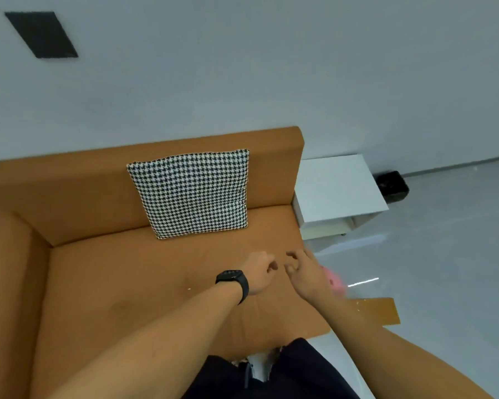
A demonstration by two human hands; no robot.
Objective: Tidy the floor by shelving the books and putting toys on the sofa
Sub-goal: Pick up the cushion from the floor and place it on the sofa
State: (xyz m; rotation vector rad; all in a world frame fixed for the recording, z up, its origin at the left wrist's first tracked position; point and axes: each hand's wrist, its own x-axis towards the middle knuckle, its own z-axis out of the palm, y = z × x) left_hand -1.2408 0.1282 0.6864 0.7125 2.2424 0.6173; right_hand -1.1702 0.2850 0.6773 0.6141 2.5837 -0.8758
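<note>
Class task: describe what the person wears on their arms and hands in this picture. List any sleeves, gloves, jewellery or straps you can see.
Both forearms are bare: no sleeves or gloves show. The left hand has a black watch with a dark face and a wide black strap on its wrist. The right hand shows nothing on the wrist or the fingers. No rings can be made out on either hand, though the picture is blurred.

You are looking down on an orange sofa (133, 272); its seat runs from 9 o'clock to the centre. A houndstooth cushion (195, 192) stands on the seat at 12 o'clock, leaning on the backrest. At 2 o'clock a white side table (339, 188) touches the sofa's end and stands on the grey floor (450, 254). A black bin (392, 186) sits on that floor beyond the table.
</note>
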